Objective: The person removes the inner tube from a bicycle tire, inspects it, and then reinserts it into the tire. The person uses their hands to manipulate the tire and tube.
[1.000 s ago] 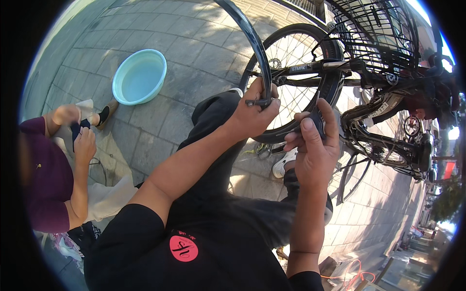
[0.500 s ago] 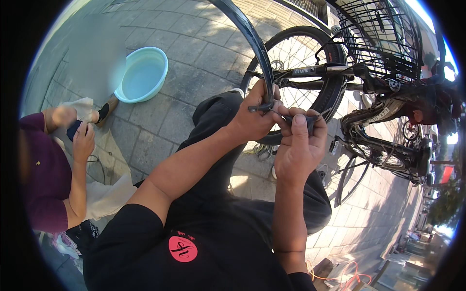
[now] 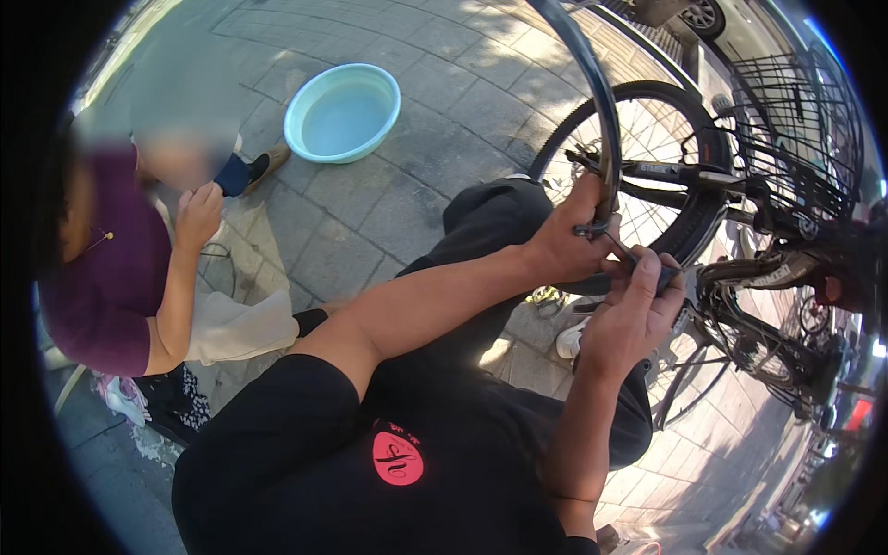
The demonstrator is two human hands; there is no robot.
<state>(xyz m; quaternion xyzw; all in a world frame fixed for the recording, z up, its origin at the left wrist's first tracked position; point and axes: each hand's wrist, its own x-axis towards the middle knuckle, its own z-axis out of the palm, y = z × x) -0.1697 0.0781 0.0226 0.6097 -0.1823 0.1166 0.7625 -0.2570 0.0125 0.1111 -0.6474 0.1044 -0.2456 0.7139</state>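
My left hand (image 3: 575, 239) grips a glossy black inner tube (image 3: 606, 116) that curves up and away to the top of the view. A short dark stub (image 3: 585, 230) sticks out beside its fingers. Close by on the right, my right hand (image 3: 634, 310) pinches a small dark piece (image 3: 659, 275) between thumb and fingers. A thin strand runs from this piece towards my left hand; what it is made of, I cannot tell. Both hands are raised over my bent knees, nearly touching.
A bicycle with a front wheel (image 3: 710, 153) and black wire basket (image 3: 800, 139) stands at the right. A light blue basin (image 3: 338, 120) rests on the paving. At the left sits a person in a purple top (image 3: 111, 287), holding something dark blue. A parked car (image 3: 754, 32) is behind.
The view has shifted, so basin, bicycle and the other person appear in different places. My hands keep their hold on the tube and the small dark piece.
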